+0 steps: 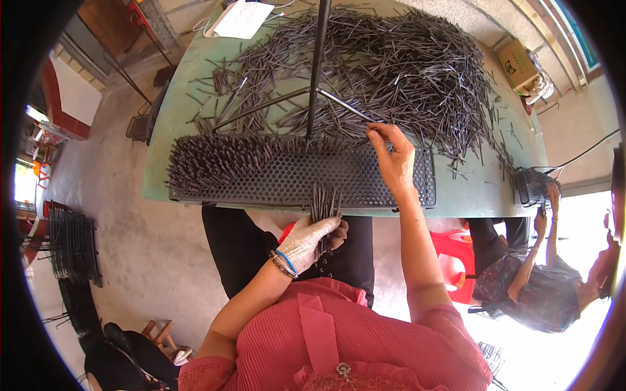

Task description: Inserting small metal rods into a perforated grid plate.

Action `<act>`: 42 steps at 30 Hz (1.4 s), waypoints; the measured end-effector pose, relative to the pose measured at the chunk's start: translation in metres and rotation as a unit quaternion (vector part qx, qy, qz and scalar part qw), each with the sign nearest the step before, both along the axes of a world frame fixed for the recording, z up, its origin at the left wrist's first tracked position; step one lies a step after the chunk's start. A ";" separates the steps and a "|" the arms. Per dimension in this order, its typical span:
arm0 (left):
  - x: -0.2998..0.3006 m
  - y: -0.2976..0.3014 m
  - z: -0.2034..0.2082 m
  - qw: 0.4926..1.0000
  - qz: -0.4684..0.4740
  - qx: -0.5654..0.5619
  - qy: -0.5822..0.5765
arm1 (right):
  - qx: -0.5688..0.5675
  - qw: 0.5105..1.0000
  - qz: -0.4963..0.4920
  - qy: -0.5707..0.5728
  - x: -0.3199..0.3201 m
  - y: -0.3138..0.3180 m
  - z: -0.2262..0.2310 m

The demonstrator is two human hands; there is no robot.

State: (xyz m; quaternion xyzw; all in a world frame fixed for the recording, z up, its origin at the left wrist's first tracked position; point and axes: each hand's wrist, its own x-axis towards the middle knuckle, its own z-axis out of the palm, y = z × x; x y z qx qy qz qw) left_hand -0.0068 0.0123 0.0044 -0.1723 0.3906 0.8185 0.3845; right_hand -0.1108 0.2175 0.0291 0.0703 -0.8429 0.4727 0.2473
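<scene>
A long black perforated plate [365,176] lies along the table's near edge. Short dark bristle-like strips [215,159] stand densely in its left part and thinly along its far edge. My left hand [306,242], in a whitish glove, is closed around an upright bundle of dark strips [324,203] at the plate's front edge. Bare and pinched, my right hand [395,159] is over the plate's right half, its fingertips beside a shiny slanted brace [345,106]. What those fingertips hold is too small to make out. The brace joins a dark upright pole [316,72] behind the plate.
A large heap of loose dark strips [430,72] covers much of the green table [179,124]. White paper [240,18] lies at the back left, a cardboard box [518,65] at the far right. Another person [535,287] works at the right end, near a red stool [452,260].
</scene>
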 end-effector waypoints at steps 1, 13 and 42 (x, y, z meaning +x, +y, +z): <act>0.000 -0.002 -0.001 1.000 -0.004 0.001 -0.007 | -0.001 1.000 0.001 0.000 0.000 0.000 0.000; 0.000 -0.005 0.003 0.999 -0.008 0.021 -0.029 | 0.030 0.998 0.022 0.044 -0.002 -0.001 -0.012; -0.001 -0.004 -0.002 1.000 0.001 -0.014 0.000 | 0.186 0.978 -0.024 0.088 0.010 -0.014 -0.016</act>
